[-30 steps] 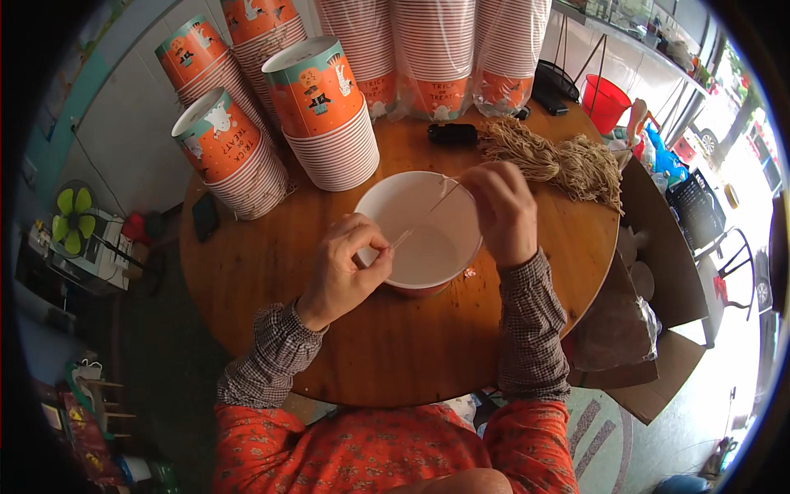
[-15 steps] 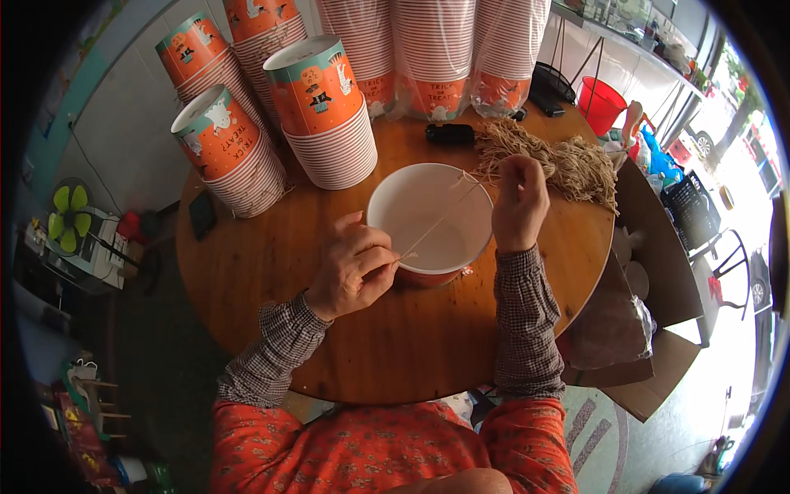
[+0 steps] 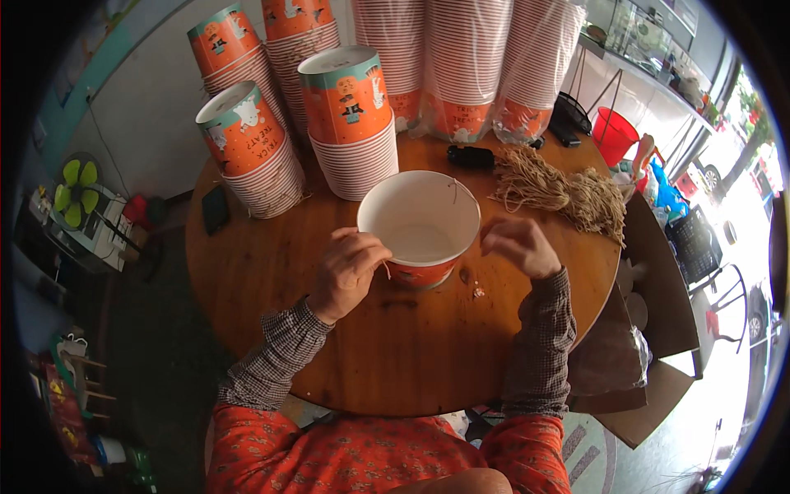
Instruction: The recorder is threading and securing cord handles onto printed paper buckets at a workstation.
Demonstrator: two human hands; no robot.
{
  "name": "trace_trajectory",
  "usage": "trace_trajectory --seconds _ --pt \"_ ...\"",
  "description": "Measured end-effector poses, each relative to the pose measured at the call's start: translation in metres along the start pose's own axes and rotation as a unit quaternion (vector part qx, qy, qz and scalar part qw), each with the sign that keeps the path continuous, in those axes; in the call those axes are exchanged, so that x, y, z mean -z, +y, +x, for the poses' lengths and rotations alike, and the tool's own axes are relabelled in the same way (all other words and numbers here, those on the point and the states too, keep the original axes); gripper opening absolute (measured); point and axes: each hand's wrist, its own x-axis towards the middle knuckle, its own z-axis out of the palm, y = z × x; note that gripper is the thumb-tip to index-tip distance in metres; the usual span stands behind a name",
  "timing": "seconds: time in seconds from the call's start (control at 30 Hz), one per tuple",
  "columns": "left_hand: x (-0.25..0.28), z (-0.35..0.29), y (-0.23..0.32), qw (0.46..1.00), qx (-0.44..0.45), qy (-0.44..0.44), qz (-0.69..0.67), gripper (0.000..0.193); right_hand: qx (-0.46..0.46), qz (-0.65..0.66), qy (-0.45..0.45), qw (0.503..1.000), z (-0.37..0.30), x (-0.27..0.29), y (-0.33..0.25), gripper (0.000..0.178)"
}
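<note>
A round paper bucket, orange outside and white inside, stands upright on the wooden table in front of me with its mouth facing up. My left hand is at its left rim, thumb and fingers pinched on a thin beige string whose short end hangs below the fingertips. Another bit of string shows at the far right rim, inside the bucket. Just off the right rim is my right hand, smeared by motion. Whether its fingers hold anything is hidden by the blur.
Nested stacks of matching buckets stand at the back left, and plastic-wrapped stacks at the back. A bundle of beige strings lies back right by a black object. A dark phone-like slab rests left. An opened cardboard box adjoins the table's right edge.
My right hand has come down toward me, from above the far right rim to beside the bucket. The string stretched across the bucket's mouth no longer shows. My left hand keeps its pinch.
</note>
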Motion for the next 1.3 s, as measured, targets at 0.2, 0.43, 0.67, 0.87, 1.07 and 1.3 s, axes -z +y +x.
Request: trace_trajectory --seconds 0.2,0.43,0.67,0.87,1.07,1.3 --pt "0.018 -0.003 -0.01 0.997 0.056 0.045 0.024 0.017 0.034 -0.065 -0.144 0.987 0.019 -0.047 -0.004 0.018" --pt "0.087 -0.029 -0.061 0.875 0.358 0.233 -0.227 0.014 -0.04 0.217 -0.025 0.975 0.005 -0.033 0.023 0.023" --pt "0.167 0.008 -0.171 0.763 0.288 0.328 -0.476 0.016 -0.141 0.135 -0.086 0.977 0.013 -0.052 0.007 0.028" --pt "0.167 0.008 -0.265 0.622 0.445 0.402 -0.504 0.015 -0.114 0.11 -0.088 0.983 0.017 -0.063 0.013 0.028" --pt "0.156 -0.003 -0.266 0.602 0.56 0.372 -0.431 0.015 -0.139 0.104 -0.087 0.981 0.015 -0.06 0.014 0.028" --pt "0.119 -0.03 -0.217 0.747 0.453 0.404 -0.271 0.023 -0.134 0.08 -0.097 0.983 0.021 -0.062 0.012 0.028"
